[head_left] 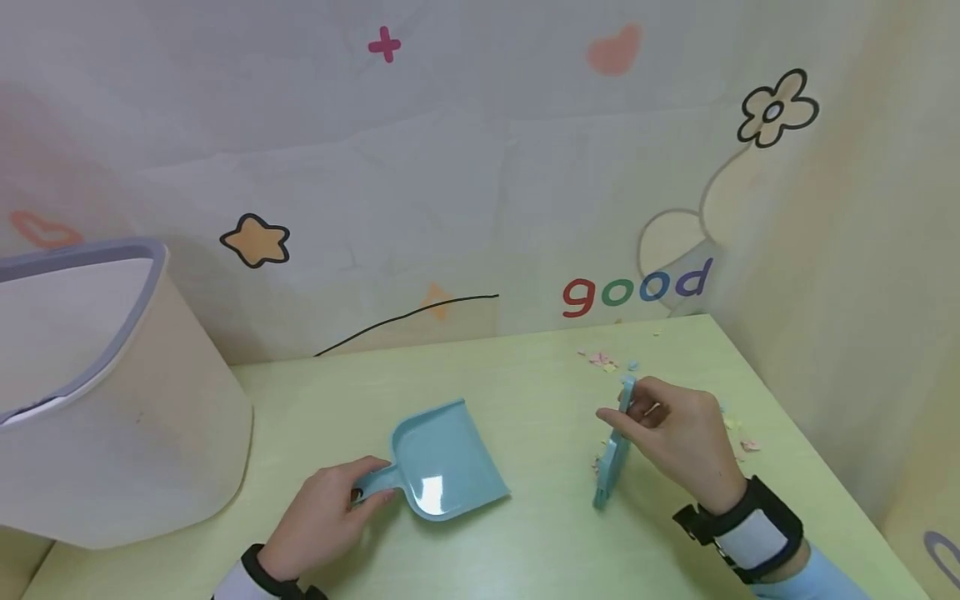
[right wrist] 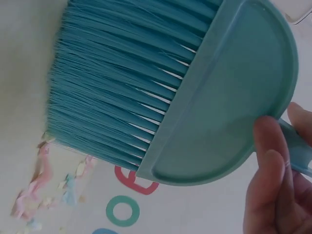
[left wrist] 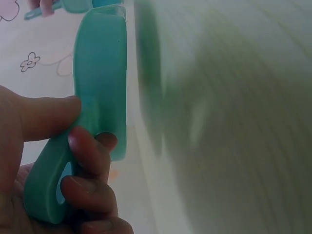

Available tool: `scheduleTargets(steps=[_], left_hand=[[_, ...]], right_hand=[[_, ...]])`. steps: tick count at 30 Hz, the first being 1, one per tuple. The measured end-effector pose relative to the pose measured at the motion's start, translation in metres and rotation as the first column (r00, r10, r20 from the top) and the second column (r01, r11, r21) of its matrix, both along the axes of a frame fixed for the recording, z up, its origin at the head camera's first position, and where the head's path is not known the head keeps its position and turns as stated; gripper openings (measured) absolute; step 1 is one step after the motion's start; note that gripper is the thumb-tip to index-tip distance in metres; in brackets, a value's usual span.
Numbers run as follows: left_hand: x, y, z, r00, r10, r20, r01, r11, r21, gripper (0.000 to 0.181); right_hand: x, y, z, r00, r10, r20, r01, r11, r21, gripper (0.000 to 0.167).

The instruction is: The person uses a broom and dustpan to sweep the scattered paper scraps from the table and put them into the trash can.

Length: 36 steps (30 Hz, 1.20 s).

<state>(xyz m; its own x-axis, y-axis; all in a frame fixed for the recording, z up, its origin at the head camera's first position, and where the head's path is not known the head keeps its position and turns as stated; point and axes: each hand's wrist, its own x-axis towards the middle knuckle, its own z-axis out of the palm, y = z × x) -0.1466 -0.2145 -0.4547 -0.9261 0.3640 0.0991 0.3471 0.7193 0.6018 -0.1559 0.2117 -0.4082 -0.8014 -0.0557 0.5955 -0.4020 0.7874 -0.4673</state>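
My left hand (head_left: 326,512) grips the short handle of a light blue dustpan (head_left: 442,458), whose flat lip faces right, close over the table. In the left wrist view, fingers and thumb wrap the handle of the dustpan (left wrist: 102,73). On the right, my right hand (head_left: 678,433) holds a blue hand brush (head_left: 613,458) by its handle, bristles down. The right wrist view shows the brush's bristles (right wrist: 122,83) reaching the tabletop. Scraps of pink, yellow and blue paper (head_left: 600,360) lie behind the brush, and more scraps (head_left: 742,442) lie right of the hand, partly hidden by it.
A large white bin (head_left: 135,417) with a grey-purple rim stands at the left of the pale green table (head_left: 360,383). A printed cloth (head_left: 450,183) hangs behind the table and along its right side.
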Motion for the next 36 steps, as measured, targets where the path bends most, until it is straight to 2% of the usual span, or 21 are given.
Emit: scheduleTargets(steps=[5, 9, 13, 18, 22, 28, 36], left_hand=[[-0.002, 0.0, -0.004, 0.999, -0.006, 0.038, 0.006, 1.0, -0.007, 0.018], [-0.004, 0.0, -0.007, 0.998, -0.017, 0.062, 0.018, 1.0, -0.004, 0.017], [-0.004, 0.002, -0.009, 0.997, -0.016, 0.078, 0.016, 1.0, 0.001, 0.017], [-0.003, 0.002, -0.01, 0.996, -0.008, 0.091, 0.008, 1.0, 0.003, 0.019], [-0.003, 0.003, -0.013, 0.996, -0.008, 0.091, 0.007, 1.0, 0.004, 0.021], [-0.002, 0.006, -0.014, 0.995, -0.003, 0.103, 0.003, 1.0, 0.006, 0.022], [0.0, 0.009, -0.014, 0.994, -0.005, 0.112, 0.004, 1.0, 0.012, 0.028]], right_hand=[[-0.021, -0.018, -0.001, 0.999, 0.033, 0.021, -0.032, 0.999, -0.014, 0.03], [-0.03, -0.027, -0.001, 0.996, 0.066, 0.066, -0.064, 0.997, -0.035, 0.026], [-0.031, -0.029, 0.005, 0.988, 0.12, 0.095, -0.117, 0.993, -0.034, 0.021], [-0.029, -0.022, 0.017, 0.978, 0.195, 0.07, -0.194, 0.981, -0.025, 0.021], [-0.03, -0.012, 0.025, 0.975, 0.214, 0.055, -0.214, 0.977, -0.016, 0.023], [-0.035, -0.008, 0.021, 0.978, 0.21, -0.017, -0.209, 0.977, 0.043, 0.025], [-0.047, -0.019, -0.004, 0.955, 0.228, -0.192, -0.185, 0.959, 0.215, 0.033]])
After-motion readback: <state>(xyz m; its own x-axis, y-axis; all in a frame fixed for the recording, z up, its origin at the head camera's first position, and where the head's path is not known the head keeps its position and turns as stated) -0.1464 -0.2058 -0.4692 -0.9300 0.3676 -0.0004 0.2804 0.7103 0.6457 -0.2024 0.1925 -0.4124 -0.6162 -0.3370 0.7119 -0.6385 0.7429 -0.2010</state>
